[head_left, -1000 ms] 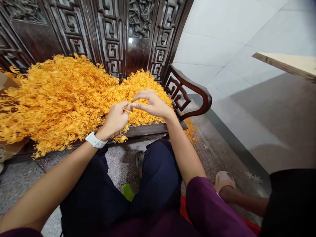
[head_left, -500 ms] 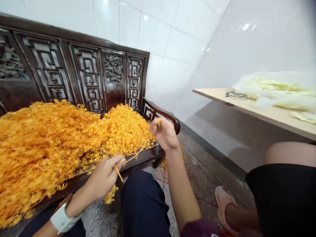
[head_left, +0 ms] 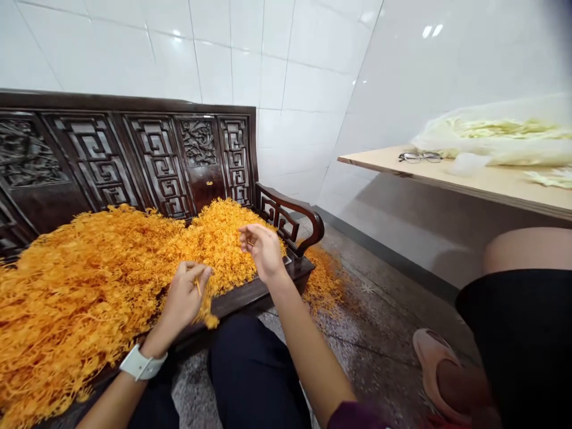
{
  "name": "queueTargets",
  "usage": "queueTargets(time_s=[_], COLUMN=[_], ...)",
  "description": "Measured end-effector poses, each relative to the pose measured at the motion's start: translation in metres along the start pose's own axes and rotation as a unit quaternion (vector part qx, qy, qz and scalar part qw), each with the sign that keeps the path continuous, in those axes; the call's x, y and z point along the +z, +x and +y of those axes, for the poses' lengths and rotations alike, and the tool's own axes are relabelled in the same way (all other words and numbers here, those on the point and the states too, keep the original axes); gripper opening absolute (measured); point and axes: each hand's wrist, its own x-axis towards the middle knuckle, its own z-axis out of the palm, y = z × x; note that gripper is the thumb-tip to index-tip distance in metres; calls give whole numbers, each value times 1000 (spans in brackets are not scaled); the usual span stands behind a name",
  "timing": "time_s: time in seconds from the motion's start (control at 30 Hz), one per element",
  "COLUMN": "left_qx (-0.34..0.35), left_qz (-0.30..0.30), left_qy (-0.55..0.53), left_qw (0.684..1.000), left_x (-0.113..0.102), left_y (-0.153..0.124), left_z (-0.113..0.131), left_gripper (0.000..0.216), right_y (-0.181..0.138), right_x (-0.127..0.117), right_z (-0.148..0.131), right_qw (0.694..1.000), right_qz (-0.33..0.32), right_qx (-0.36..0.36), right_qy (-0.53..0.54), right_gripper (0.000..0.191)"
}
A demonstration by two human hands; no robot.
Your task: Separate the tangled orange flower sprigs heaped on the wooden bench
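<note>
Thin orange strands with small flower-like tufts, apparently artificial, lie in a large pile on a dark carved wooden bench. My left hand is closed, thumb against fingers, in front of the pile; a short orange strand sticks out of its grip. An orange tufted sprig hangs just below that hand. To the right and a little higher, my right hand is raised before a second, brighter mound. Its fingers are curled toward the thumb; whatever they hold blends into the orange behind.
The bench armrest curves up right of my right hand. Orange pieces lie on the floor beside the bench. Eyeglasses and a plastic bag of pale yellow-green pieces rest on a wooden board. Another person's leg is at right.
Both hands have moved left and up in the view. The strand that stretched from my left hand toward the right no longer shows between them. The view has shifted, showing more floor pieces.
</note>
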Motion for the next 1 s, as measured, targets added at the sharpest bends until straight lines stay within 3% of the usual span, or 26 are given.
queueTargets(time_s=[0.07,0.13,0.27,0.37,0.43,0.53,0.6,0.7,0.83,1.0], left_qx=[-13,-74,-199,-194,-181,-171,-176,-204,-237,-248], left_qz=[22,26,5,-25,-45,-81,-103,-118,-119,-178], left_qy=[-52,-174,-408,-470,-490,-514,-520,-513,-479,-347], left_qw=[998,982,891,861,852,836,829,825,837,886], left_x=[-1,0,-1,-3,-3,-1,1,2,-5,-8], left_y=[5,12,38,58,66,68,65,55,42,32], left_z=[6,18,52,70,73,61,46,17,-22,-48], left_gripper=[32,32,28,28,28,29,26,17,19,30], right_y=[-24,-41,-48,-38,-26,-6,6,15,8,-3], right_x=[-7,-12,-9,-6,-7,-13,-18,-25,-37,-51], right_z=[8,12,3,-9,-14,-18,-17,-6,20,39], right_qw=[999,994,975,958,955,960,964,970,940,927], right_qz=[30,20,-114,-179,-169,-138,-138,-165,-178,-152], right_qx=[-6,7,4,-12,-29,-52,-28,95,289,342], right_qy=[-42,-103,-189,-223,-244,-239,-224,-149,-19,-18], right_gripper=[24,26,32,33,30,31,32,32,33,30])
